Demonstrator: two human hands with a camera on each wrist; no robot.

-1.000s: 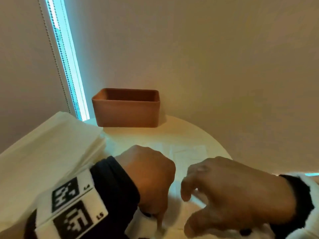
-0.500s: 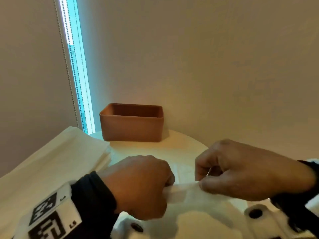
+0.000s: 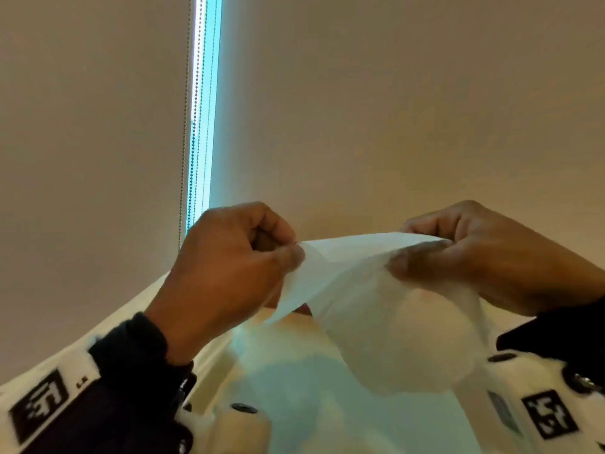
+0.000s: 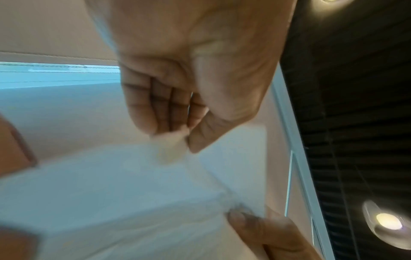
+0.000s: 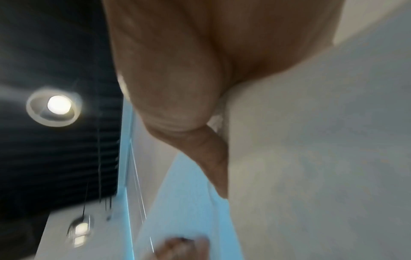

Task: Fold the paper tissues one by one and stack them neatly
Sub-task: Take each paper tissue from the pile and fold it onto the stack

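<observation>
Pinching a tissue (image 3: 370, 290) by its top edge, we hold it in the air, left hand (image 3: 226, 273) at one corner, right hand (image 3: 484, 253) at the other.

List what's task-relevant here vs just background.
In use:
- paper tissue, lifted in the air
- left hand, pinching one end
- right hand, pinching the other end

Background:
- window blind
- bead cord
- ceiling lamp
</observation>
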